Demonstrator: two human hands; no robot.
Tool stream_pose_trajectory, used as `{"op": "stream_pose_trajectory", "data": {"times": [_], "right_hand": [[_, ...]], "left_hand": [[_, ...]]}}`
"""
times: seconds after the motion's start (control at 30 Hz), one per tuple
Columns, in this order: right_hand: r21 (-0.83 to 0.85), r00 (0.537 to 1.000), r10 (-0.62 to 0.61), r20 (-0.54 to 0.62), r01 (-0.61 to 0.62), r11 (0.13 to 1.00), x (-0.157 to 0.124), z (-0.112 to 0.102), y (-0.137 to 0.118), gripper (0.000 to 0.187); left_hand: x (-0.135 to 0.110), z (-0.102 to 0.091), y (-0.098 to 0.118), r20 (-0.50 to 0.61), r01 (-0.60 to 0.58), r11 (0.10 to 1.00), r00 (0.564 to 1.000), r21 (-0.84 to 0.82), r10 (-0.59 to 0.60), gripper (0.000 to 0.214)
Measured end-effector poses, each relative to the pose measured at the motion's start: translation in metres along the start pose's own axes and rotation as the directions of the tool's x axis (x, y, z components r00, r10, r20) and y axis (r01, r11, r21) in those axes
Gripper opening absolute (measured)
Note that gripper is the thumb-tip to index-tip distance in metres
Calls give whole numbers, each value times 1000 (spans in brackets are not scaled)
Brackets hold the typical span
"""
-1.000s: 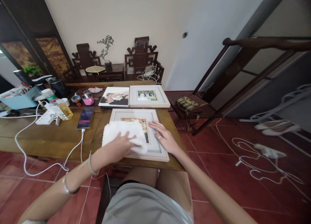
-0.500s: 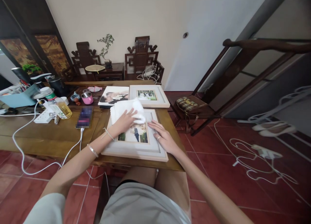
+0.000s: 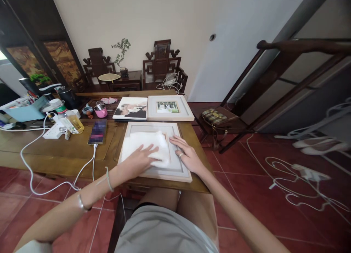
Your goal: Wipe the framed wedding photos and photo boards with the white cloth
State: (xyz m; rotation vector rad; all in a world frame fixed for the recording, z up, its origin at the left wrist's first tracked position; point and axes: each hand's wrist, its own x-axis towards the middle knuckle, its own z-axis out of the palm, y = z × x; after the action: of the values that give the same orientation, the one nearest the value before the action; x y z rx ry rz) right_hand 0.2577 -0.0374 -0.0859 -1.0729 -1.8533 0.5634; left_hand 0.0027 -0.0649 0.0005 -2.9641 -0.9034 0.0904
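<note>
A pale wooden picture frame [image 3: 179,174] lies flat on the near edge of the wooden table [image 3: 55,150]. A white cloth [image 3: 145,145] is spread over its glass and hides most of the photo. My left hand [image 3: 138,160] lies flat on the cloth with fingers stretched out, pressing it down. My right hand [image 3: 186,155] rests flat on the frame's right side, fingers apart, with a ring on one finger.
Two more pictures [image 3: 168,108] lie side by side behind the frame. A phone [image 3: 97,132] on a white cable, a bottle [image 3: 72,123], a pink cup [image 3: 100,111] and clutter sit to the left. A dark chair [image 3: 219,121] stands right of the table; cables lie on the red floor.
My left hand drew the cloth back from the frame's far edge toward me, so it now covers the photo again. The right hand stayed on the frame's right side.
</note>
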Motion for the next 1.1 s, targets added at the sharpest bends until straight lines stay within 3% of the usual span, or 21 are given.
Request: {"op": "stream_pose_trajectory", "data": {"times": [0.1, 0.17, 0.3, 0.4, 0.63, 0.83, 0.97, 1.1], "right_hand": [[-9, 1000, -6, 1, 6, 1000, 0, 0, 1, 46], [-12, 1000, -14, 1, 14, 1000, 0, 0, 1, 44], [-23, 1000, 0, -3, 0, 1000, 0, 0, 3, 41], [-21, 1000, 23, -4, -23, 1000, 0, 1, 3, 41], [30, 1000, 3, -21, -2, 1000, 0, 2, 2, 42], [23, 1000, 13, -23, -12, 1000, -1, 2, 1, 45], [22, 1000, 11, -26, -11, 1000, -1, 2, 0, 49], [24, 1000, 23, -12, -23, 999, 1, 1, -1, 49]], "left_hand": [[37, 4, -31, -66, 71, 997, 995, -7, -72, 34], [67, 3, -44, -134, 46, 999, 990, -19, -48, 35], [113, -1, -48, -196, -150, 987, 971, -51, 138, 33], [120, 0, -49, -182, -180, 982, 969, -50, 168, 32], [71, 0, -86, -91, -94, 993, 991, 67, 100, 30], [20, -8, -115, -47, 61, 987, 997, 148, -55, 31], [-6, -8, -99, -15, 82, 995, 997, 62, -81, 32], [-37, -12, -54, 22, 27, 1000, 999, 0, -27, 32]]}}
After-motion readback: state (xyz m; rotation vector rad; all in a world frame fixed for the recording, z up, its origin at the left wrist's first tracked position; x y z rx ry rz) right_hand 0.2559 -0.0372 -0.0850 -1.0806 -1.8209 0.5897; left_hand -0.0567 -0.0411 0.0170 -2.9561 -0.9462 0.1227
